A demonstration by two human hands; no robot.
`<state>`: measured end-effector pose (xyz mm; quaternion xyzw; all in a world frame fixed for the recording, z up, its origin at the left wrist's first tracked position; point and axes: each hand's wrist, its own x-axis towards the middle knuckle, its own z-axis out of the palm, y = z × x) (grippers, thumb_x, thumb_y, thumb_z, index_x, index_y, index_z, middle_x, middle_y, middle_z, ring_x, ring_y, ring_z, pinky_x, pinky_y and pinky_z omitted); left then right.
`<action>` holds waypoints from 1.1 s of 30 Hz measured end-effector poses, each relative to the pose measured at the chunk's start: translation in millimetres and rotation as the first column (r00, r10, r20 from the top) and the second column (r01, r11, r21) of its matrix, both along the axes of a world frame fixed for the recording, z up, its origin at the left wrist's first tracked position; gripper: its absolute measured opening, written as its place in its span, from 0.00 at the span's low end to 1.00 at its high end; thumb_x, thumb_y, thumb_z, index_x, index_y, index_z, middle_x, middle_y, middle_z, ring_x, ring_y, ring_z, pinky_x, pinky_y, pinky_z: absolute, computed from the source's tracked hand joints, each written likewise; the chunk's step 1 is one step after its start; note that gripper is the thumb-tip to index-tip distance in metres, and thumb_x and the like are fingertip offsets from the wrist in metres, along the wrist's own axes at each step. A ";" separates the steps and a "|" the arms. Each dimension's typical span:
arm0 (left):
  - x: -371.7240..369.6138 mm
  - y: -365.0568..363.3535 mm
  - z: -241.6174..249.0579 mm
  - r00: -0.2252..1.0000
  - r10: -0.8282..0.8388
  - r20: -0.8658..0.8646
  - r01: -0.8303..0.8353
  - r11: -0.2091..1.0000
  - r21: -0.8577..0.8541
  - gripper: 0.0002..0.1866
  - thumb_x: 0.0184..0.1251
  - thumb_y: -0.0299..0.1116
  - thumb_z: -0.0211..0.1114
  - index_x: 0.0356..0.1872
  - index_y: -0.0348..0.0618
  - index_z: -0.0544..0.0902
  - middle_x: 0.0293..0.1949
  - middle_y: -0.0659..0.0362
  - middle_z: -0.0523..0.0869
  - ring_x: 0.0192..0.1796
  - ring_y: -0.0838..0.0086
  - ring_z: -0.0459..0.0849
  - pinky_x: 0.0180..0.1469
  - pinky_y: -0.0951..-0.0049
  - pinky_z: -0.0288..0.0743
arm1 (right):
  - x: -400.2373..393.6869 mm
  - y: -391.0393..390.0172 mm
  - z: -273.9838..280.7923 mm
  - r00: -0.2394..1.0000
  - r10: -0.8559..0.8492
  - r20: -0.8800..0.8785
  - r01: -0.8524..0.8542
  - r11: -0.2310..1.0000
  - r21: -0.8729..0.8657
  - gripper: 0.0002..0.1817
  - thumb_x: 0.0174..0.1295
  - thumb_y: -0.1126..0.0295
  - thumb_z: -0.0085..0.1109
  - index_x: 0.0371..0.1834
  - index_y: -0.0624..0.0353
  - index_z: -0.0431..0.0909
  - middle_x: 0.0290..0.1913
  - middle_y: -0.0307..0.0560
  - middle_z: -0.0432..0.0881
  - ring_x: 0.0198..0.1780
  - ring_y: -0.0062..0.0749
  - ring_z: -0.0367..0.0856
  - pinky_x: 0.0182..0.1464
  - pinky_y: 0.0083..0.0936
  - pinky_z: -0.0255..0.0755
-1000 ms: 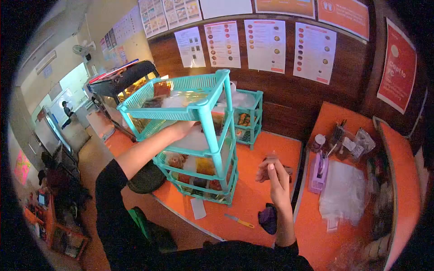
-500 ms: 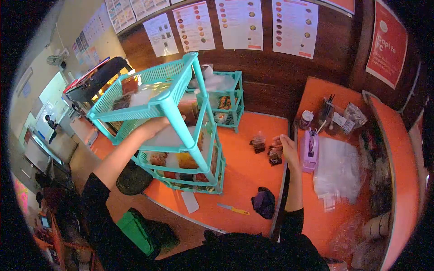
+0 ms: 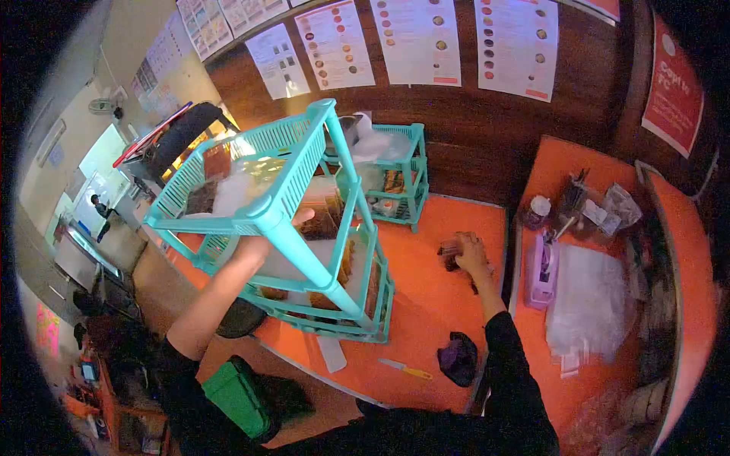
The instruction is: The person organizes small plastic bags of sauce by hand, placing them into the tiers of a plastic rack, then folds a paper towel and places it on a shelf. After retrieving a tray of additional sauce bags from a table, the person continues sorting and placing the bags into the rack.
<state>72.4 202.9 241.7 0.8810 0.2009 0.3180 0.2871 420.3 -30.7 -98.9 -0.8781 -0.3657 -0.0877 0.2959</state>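
Observation:
My left hand (image 3: 262,247) reaches into the second tier of the teal plastic rack (image 3: 277,220), its fingers partly hidden behind the corner post. Sachets of brown contents (image 3: 319,211) stand in that tier beside the fingers. The top basket holds clear and white packets (image 3: 239,186). On the orange table (image 3: 426,281), my right hand (image 3: 470,254) rests with curled fingers over small dark sachets (image 3: 449,254). Whether the left fingers grip anything is hidden by the rack.
A second teal rack (image 3: 417,190) stands behind. Near the front edge lie a yellow-handled knife (image 3: 407,369), a white card (image 3: 331,353) and a dark purple bundle (image 3: 458,359). At right are a purple tape dispenser (image 3: 541,270) and clear plastic bags (image 3: 589,300).
My right hand has come down onto the dark sachets from just right of them. My left hand has shifted within the rack, a fingertip now showing past the post. The whole view has shifted slightly.

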 end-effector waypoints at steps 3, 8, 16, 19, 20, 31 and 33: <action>-4.4 7.8 -2.2 0.999 0.003 -0.034 -0.007 0.992 -0.129 0.28 0.52 0.45 0.74 0.49 0.36 0.78 0.43 0.54 0.83 0.45 0.67 0.79 0.49 0.65 0.75 | 8.7 8.0 5.5 0.992 0.065 -0.105 -0.079 0.988 -0.135 0.29 0.40 0.70 0.65 0.53 0.49 0.76 0.56 0.55 0.69 0.61 0.54 0.65 0.63 0.46 0.64; 4.1 -3.3 13.5 0.998 -0.030 -0.046 0.014 0.947 -0.321 0.21 0.54 0.36 0.74 0.47 0.40 0.79 0.37 0.60 0.82 0.38 0.73 0.79 0.39 0.70 0.77 | 11.9 15.7 19.0 0.996 0.082 0.022 -0.072 0.953 -0.295 0.28 0.39 0.68 0.68 0.51 0.48 0.78 0.57 0.55 0.68 0.61 0.54 0.64 0.62 0.47 0.65; 13.0 -16.8 20.5 0.997 0.019 0.071 0.025 0.821 -0.571 0.19 0.51 0.32 0.76 0.44 0.45 0.79 0.34 0.65 0.81 0.30 0.79 0.81 0.29 0.77 0.80 | 28.2 23.9 10.7 0.931 0.309 -0.196 -0.362 0.856 -0.369 0.17 0.50 0.64 0.64 0.42 0.59 0.80 0.43 0.54 0.82 0.47 0.49 0.80 0.51 0.38 0.74; 9.5 -9.2 15.5 1.000 0.001 0.023 0.013 0.817 -0.576 0.18 0.52 0.32 0.75 0.43 0.44 0.80 0.32 0.64 0.81 0.28 0.78 0.80 0.29 0.77 0.79 | 29.4 19.0 2.4 0.925 0.314 -0.214 -0.359 0.907 -0.220 0.11 0.59 0.68 0.58 0.41 0.61 0.79 0.41 0.55 0.83 0.42 0.50 0.82 0.47 0.39 0.76; 8.7 -8.5 13.6 1.000 0.000 0.025 0.014 0.816 -0.578 0.18 0.52 0.32 0.75 0.43 0.44 0.80 0.32 0.64 0.81 0.28 0.78 0.80 0.29 0.77 0.79 | 31.0 16.9 -1.1 0.925 0.314 -0.213 -0.359 0.907 -0.222 0.11 0.59 0.68 0.58 0.41 0.61 0.79 0.41 0.55 0.83 0.42 0.50 0.82 0.47 0.39 0.76; 5.0 -3.4 12.4 0.990 -0.126 -0.069 0.095 0.936 -0.340 0.17 0.63 0.36 0.65 0.50 0.40 0.78 0.40 0.57 0.85 0.30 0.74 0.84 0.34 0.74 0.81 | 14.5 1.5 24.7 0.889 0.434 0.148 -0.307 0.803 -0.510 0.15 0.45 0.77 0.58 0.39 0.57 0.83 0.44 0.51 0.83 0.54 0.44 0.77 0.57 0.35 0.71; -0.5 12.7 5.3 0.983 -0.180 -0.017 0.151 0.868 -0.473 0.20 0.64 0.38 0.63 0.54 0.40 0.76 0.46 0.55 0.83 0.38 0.72 0.84 0.41 0.71 0.80 | -0.4 -3.8 33.6 0.888 0.407 0.212 -0.285 0.852 -0.439 0.17 0.45 0.78 0.57 0.41 0.57 0.82 0.47 0.50 0.82 0.56 0.44 0.75 0.61 0.36 0.67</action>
